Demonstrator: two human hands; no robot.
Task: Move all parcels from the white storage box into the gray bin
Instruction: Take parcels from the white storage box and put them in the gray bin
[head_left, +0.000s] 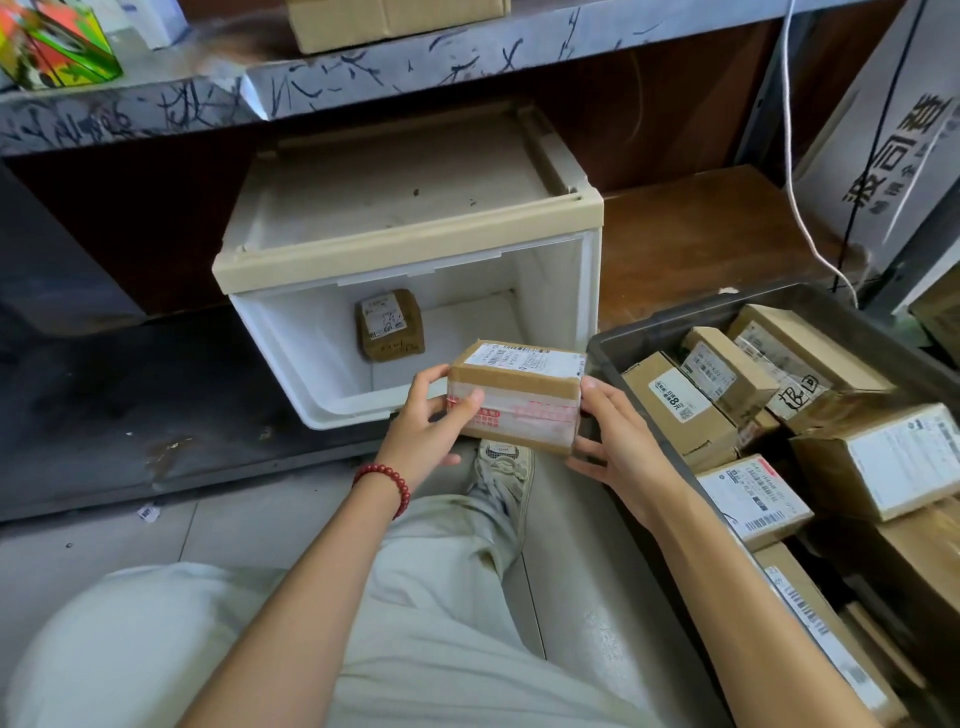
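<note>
The left hand (426, 421) and the right hand (618, 441) are gripping a taped parcel (519, 395) by its two ends, at the front right corner of the white storage box (311, 358), beside the gray bin (675, 317). A smaller parcel (389, 325) is lying inside the box, near its back wall.

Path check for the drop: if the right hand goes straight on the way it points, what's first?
The right hand grips one end of the parcel. Past that, its line runs up-left into the open white storage box, not the gray bin; depth is unclear.
</note>
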